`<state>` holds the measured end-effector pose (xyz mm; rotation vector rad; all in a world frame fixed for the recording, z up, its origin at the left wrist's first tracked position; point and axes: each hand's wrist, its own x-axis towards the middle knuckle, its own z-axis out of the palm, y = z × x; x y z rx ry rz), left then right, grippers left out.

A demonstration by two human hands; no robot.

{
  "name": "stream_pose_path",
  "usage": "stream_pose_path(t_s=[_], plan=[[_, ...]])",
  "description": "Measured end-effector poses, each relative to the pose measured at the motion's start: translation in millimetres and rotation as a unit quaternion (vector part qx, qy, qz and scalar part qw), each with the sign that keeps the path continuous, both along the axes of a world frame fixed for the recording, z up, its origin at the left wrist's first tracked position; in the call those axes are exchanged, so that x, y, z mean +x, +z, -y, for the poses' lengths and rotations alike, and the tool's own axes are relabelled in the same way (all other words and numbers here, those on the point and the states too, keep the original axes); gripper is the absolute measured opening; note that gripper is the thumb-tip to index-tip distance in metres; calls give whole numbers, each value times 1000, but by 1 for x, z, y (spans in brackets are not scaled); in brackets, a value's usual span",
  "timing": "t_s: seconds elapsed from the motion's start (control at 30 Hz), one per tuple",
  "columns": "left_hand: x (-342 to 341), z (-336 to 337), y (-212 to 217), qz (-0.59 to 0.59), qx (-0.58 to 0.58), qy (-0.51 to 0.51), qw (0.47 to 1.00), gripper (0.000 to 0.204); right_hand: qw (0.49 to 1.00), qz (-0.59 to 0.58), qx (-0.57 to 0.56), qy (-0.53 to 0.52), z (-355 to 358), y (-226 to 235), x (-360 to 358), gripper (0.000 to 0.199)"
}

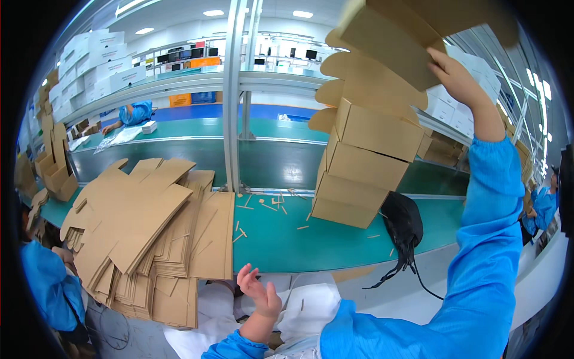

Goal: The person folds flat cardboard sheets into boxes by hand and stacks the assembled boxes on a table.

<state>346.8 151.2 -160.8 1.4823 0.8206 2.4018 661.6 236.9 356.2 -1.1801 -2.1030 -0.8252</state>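
Note:
My right hand (pixel 457 78) is raised at the upper right, its fingers closed on the edge of a brown cardboard box (pixel 382 45) with open flaps. That box is over a tall stack of folded cardboard boxes (pixel 373 167), whose rounded flaps stick out to the left. Whether it rests on the stack I cannot tell. Low in front of my lap, my left hand (pixel 261 294) is empty, fingers apart. Nearest to it lies a thick, uneven pile of flat cardboard blanks (pixel 143 209) on the left, overhanging the bench's front edge.
Cardboard scraps (pixel 275 203) litter the green bench (pixel 281 245). A black bag (pixel 402 218) with dangling straps sits right of the stack. A metal post (pixel 232 96) rises behind the blanks. Co-workers in blue sleeves are at the left (pixel 51 287), the far bench (pixel 136 112) and the right (pixel 543 209).

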Motion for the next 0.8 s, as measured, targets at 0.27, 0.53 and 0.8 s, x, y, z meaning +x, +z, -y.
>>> stream_pose_path(t_s=[0.27,0.53,0.8], plan=[[-8,-2,-1,-11,-6,-1,1000,61,984,12,-176,-36,-60,-16,52,25],[-12,-3,1,-11,-10,12,1000,61,986,-3,-132,-99,-62,-29,41,24],[-9,-1,-2,-26,-30,-4,999,60,997,-63,-13,-38,-72,-65,43,36]])
